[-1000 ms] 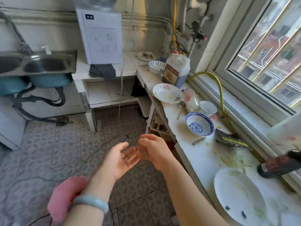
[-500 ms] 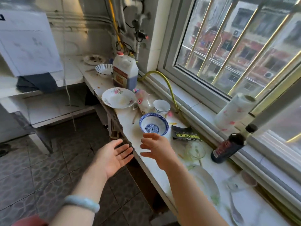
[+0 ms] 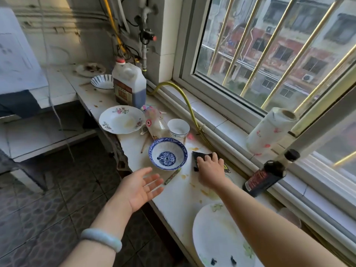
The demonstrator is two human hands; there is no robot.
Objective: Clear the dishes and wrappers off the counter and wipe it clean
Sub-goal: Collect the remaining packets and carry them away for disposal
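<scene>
The stained white counter (image 3: 173,197) runs under the window. My right hand (image 3: 211,170) lies on a black wrapper (image 3: 198,156), with its fingers spread over the wrapper and hiding most of it. My left hand (image 3: 138,187) hovers open, palm up, at the counter's front edge and holds nothing. A blue-patterned bowl (image 3: 167,154) stands between the hands. Behind it are a clear printed plastic wrapper (image 3: 155,122), a small white cup (image 3: 178,128) and a floral plate (image 3: 121,119). A large soiled white plate (image 3: 217,237) lies nearest me. A thin stick wrapper (image 3: 172,176) lies by the bowl.
A dark-liquid jug (image 3: 129,85), a striped bowl (image 3: 102,83) and a dirty plate (image 3: 90,69) stand at the far end. A dark bottle (image 3: 265,175) leans on the sill beside a paper towel roll (image 3: 269,130). A yellow hose (image 3: 189,106) runs along the window edge.
The view swung right towards the counter and closed in. My right hand moved forward and came down on the black wrapper; my left hand moved up to the counter edge, still open.
</scene>
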